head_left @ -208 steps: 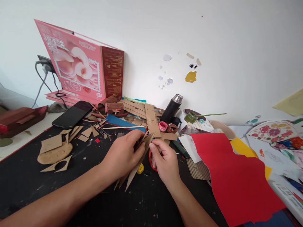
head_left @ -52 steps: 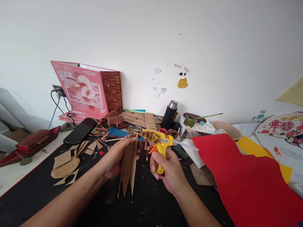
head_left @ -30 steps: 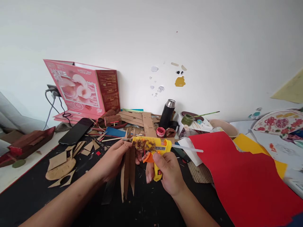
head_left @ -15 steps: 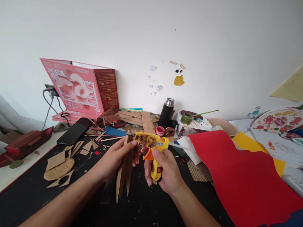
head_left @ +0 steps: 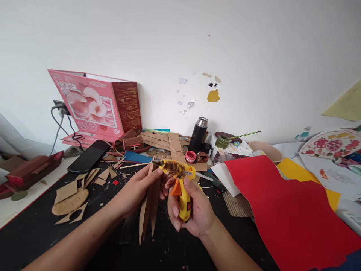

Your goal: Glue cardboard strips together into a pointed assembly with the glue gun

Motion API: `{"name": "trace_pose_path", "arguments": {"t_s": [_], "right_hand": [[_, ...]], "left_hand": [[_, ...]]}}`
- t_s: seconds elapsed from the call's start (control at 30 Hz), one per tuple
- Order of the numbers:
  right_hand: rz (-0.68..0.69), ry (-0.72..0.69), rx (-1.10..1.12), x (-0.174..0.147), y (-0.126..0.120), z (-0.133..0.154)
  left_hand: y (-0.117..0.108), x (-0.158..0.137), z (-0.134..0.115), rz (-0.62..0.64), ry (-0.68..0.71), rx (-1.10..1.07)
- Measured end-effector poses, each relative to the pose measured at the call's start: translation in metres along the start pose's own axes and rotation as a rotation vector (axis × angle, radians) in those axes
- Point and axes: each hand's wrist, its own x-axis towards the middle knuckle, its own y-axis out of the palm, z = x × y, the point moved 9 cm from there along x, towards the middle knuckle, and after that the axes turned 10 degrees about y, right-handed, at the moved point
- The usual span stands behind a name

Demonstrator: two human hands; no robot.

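My right hand [head_left: 194,209] is wrapped round the handle of a yellow glue gun [head_left: 185,197] with an orange trigger and brown stains along its barrel. A clear glue stick [head_left: 203,176] juts from its back end. The nozzle points left, at the top of some cardboard strips [head_left: 146,214]; whether it touches them I cannot tell. My left hand [head_left: 143,184] is closed on these strips, which hang upright with pointed lower ends. Its thumb lies near the nozzle, and part of its fingers is hidden behind the cardboard.
A phone [head_left: 88,155] and cardboard scraps [head_left: 70,201] lie left on the black table. Behind stand a pink box [head_left: 93,105], a black thermos [head_left: 198,135] and an open red paint jar [head_left: 190,156]. Red sheets [head_left: 279,207] cover the right side. A power cable [head_left: 60,128] hangs at far left.
The glue gun has tilted, its back end dropping a little and its nozzle shifting slightly right. My right-hand fingers have shifted on the handle. My left hand holds the strips almost still.
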Motion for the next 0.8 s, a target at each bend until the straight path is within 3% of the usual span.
{"name": "trace_pose_path", "arguments": {"t_s": [0.23,0.4,0.67,0.8], "right_hand": [[0.018,0.012,-0.039,0.000,0.005,-0.001],[0.020,0.053,-0.169,0.000,0.010,-0.008],[0.002,0.049,-0.167,0.000,0.012,-0.008],[0.006,0.064,-0.242,-0.001,0.013,-0.010]], "left_hand": [[-0.002,-0.001,0.008,0.007,-0.026,0.090],[-0.005,-0.001,0.005,0.018,0.035,0.174],[0.006,-0.002,0.005,0.079,0.025,0.095],[0.003,-0.002,0.004,0.049,0.041,0.109]]}}
